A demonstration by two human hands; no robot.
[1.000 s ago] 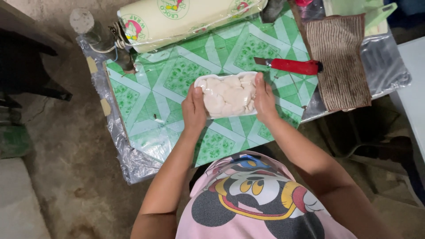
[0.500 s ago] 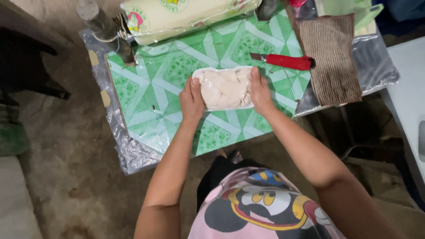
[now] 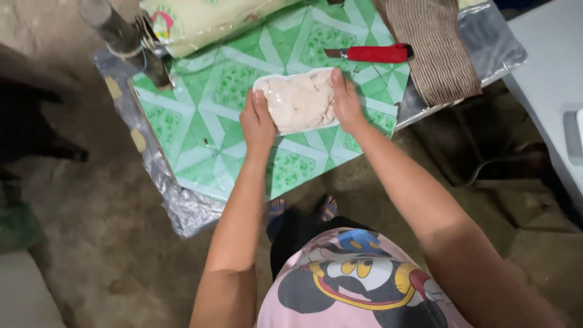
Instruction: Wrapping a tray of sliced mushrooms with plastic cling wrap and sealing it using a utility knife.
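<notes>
A white tray (image 3: 265, 85) filled with pale, flat pieces of food (image 3: 300, 100) rests on a green patterned board (image 3: 200, 115). My left hand (image 3: 257, 119) grips the tray's left end, and my right hand (image 3: 345, 100) holds its right end. A knife with a red handle (image 3: 375, 53) lies on the board just beyond my right hand.
A brown striped cloth (image 3: 436, 48) hangs over the table's right side. A cream plastic-wrapped bundle (image 3: 206, 21) lies at the board's far edge, beside a grey post (image 3: 115, 33). Foil-like sheeting (image 3: 173, 197) covers the table edge. A white surface (image 3: 555, 91) stands to the right. Concrete floor lies below.
The view has shifted so the table sits higher and further left in frame. Both hands stay on the ends of the tray, which looks barely moved on the board.
</notes>
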